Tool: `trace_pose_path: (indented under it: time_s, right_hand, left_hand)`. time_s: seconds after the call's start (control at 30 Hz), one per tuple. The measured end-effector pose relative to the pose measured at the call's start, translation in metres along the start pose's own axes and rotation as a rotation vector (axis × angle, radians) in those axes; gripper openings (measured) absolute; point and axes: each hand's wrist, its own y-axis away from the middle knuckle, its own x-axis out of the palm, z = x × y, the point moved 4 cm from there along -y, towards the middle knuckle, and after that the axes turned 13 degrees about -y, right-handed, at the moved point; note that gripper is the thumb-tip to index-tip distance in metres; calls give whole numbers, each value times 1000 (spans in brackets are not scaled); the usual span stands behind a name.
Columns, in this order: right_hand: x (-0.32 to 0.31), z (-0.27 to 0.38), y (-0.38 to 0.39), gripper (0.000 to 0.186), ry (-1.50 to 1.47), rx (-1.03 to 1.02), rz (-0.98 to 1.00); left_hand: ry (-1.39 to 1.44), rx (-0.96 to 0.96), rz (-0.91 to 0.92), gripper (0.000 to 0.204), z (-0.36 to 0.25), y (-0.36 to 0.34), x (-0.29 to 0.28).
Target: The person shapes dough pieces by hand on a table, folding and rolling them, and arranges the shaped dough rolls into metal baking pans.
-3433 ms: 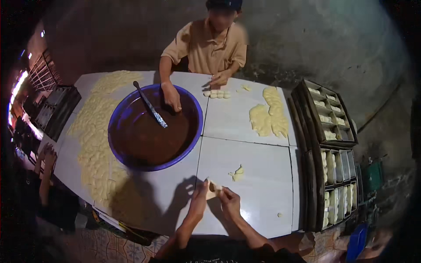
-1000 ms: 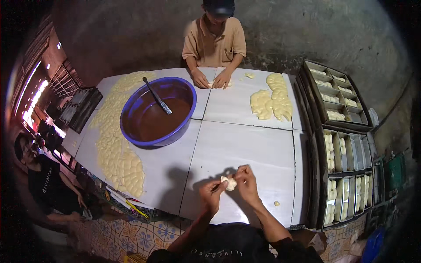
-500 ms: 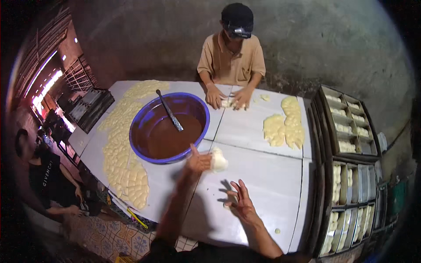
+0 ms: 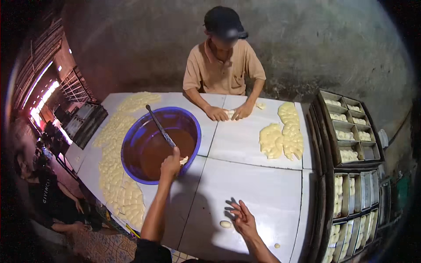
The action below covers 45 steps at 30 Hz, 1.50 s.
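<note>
My left hand is closed over the near right rim of a blue basin, with pale dough showing past its fingers. The basin holds brown filling. A metal spoon leans in it, its handle over the far rim and its lower end close to my left fingertips; contact cannot be made out. My right hand hovers open over the near table, fingers spread. Beside it lies a small oval dough ball.
Flattened dough covers the table's left side; more dough sheets lie far right. Across the table, a person presses dough. Stacked dough-filled tins stand at the right. Another person is at the left.
My left hand has moved left and closed, bringing the dough from the table to the basin's rim. My right hand has stayed open near the small dough ball. The view has shifted slightly.
</note>
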Motion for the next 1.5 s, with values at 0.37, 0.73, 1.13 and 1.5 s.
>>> trace_pose_path:
  time_s: [0.37, 0.73, 1.13, 1.5]
  right_hand:
    - [42, -19, 4, 28, 302, -28, -253]
    - [73, 18, 33, 16, 567, -197, -21]
    - [42, -36, 74, 37, 465, 462, 17]
    - [5, -29, -20, 40, 866, 265, 184]
  left_hand:
    - [830, -304, 486, 41, -15, 202, 105]
    - [532, 223, 204, 19, -7, 257, 87]
    - [845, 408, 177, 63, 25, 305, 108]
    - [1002, 20, -471, 17, 144, 297, 66]
